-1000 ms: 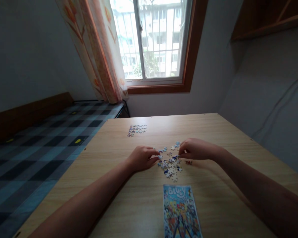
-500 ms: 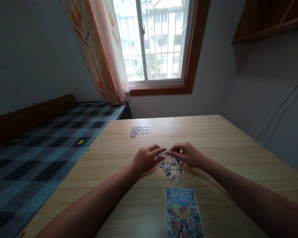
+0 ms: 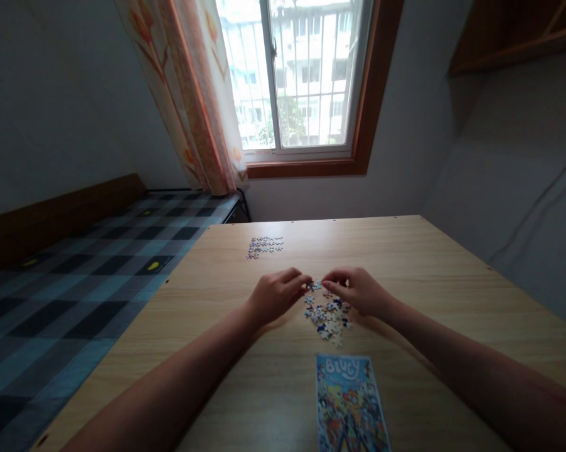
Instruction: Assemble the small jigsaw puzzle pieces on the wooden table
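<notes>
Loose jigsaw puzzle pieces (image 3: 329, 319), white and blue, lie in a small heap on the wooden table between my hands. At the far side of that heap, my left hand (image 3: 279, 294) has its fingers closed in a pinch on a small puzzle piece (image 3: 310, 287). Facing it from the right, my right hand (image 3: 358, 291) pinches with thumb and forefinger at the edge of another puzzle piece (image 3: 317, 285). The fingertips cover part of both pieces. Farther back, puzzle pieces laid in rows (image 3: 264, 245) form a partial block.
A picture sheet (image 3: 351, 402) with "Bluey" printed on it lies at the near edge, below the heap. The table (image 3: 386, 245) reaches toward a window (image 3: 311, 81). On the left stands a bed with a checked cover (image 3: 123, 276); a shelf (image 3: 523, 37) hangs upper right.
My left hand's fingers, spread apart before, have closed together into a pinch. My right hand stays nearly in place. The view has shifted slightly.
</notes>
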A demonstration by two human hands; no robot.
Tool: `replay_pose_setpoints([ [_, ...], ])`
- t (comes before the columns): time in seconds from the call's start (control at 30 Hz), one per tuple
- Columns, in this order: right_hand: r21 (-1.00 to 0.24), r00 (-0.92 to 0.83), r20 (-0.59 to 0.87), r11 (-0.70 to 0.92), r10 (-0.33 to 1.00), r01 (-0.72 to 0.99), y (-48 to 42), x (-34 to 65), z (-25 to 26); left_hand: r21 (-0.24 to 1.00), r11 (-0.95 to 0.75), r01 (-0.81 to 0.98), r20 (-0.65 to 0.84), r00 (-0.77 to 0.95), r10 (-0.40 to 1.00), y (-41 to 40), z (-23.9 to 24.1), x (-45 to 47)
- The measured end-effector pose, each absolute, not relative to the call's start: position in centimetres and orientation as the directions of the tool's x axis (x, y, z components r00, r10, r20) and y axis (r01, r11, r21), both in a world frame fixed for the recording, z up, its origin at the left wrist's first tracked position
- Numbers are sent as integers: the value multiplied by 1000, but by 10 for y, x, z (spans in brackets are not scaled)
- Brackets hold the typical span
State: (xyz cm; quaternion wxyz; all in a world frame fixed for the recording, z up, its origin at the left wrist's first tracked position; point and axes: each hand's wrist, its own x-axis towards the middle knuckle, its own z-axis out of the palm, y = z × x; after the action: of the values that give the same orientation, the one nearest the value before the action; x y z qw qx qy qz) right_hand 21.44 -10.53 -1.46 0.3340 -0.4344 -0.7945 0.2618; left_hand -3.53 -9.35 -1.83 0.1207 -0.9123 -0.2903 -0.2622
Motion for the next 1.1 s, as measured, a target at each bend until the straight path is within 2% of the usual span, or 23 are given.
replay_pose_setpoints([
  [0.13, -581, -175, 464, 448, 868, 680, -89, 243, -17, 12, -490, 872, 434, 437, 788, -75, -18, -56],
  [0.27, -459, -61, 543, 357, 837, 814, -69, 278, -32, 12, -246, 969, 306, 231, 924, -60, -15, -75],
  [0.43, -548, 138, 551, 232, 823, 804, -56, 299, -48, -11, -131, 991, 184, 130, 974, -53, -12, -81],
  [0.57, -574, 142, 541, 240, 829, 783, -55, 299, -52, -111, -61, 992, 137, 76, 988, -65, -7, -69],
  [0.67, -576, 123, 534, 254, 836, 777, -57, 297, -54, -203, -52, 978, 20, 57, 998, -82, 0, -56],
  [0.77, -579, 112, 524, 256, 844, 774, -58, 296, -55, -218, -82, 972, -52, 72, 996, -92, 3, -48],
  [1.1, -600, 88, 493, 264, 866, 756, -59, 292, -54, -175, -41, 984, -7, 40, 999, -74, -11, -64],
])
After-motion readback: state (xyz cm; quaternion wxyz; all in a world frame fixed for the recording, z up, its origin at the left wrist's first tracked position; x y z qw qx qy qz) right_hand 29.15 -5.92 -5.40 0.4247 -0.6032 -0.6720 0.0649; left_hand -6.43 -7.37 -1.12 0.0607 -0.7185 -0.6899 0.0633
